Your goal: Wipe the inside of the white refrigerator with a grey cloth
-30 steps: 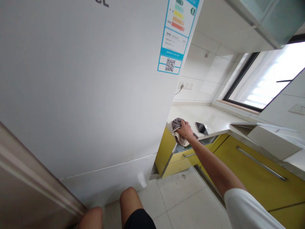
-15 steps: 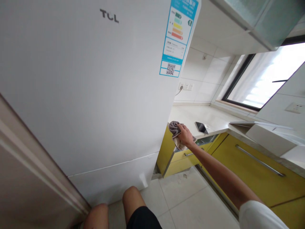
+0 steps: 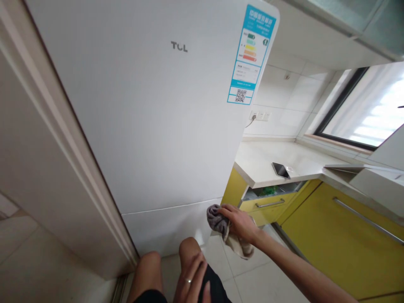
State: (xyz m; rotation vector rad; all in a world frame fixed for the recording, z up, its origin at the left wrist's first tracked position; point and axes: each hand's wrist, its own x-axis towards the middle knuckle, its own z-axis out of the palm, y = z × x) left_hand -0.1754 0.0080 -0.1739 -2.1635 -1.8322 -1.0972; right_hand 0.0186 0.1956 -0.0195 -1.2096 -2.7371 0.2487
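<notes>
Cloth (image 3: 216,219), bunched with its rolled end pointing leftward, is clamped in the right hand (image 3: 241,223) by the lower right edge of the white refrigerator (image 3: 164,134); contact is unclear. Left hand (image 3: 191,282), fingers apart, lies farther off over one knee (image 3: 188,247); tiled floor (image 3: 249,284) stretches below the cloth.

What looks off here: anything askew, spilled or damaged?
One thing: the yellow-fronted drawer with a silver bar handle. An open gap shows between it and the white countertop, exposing something leafy-looking and green. Could be ajar or missing a panel; can't tell which. No obvious spill.
</notes>
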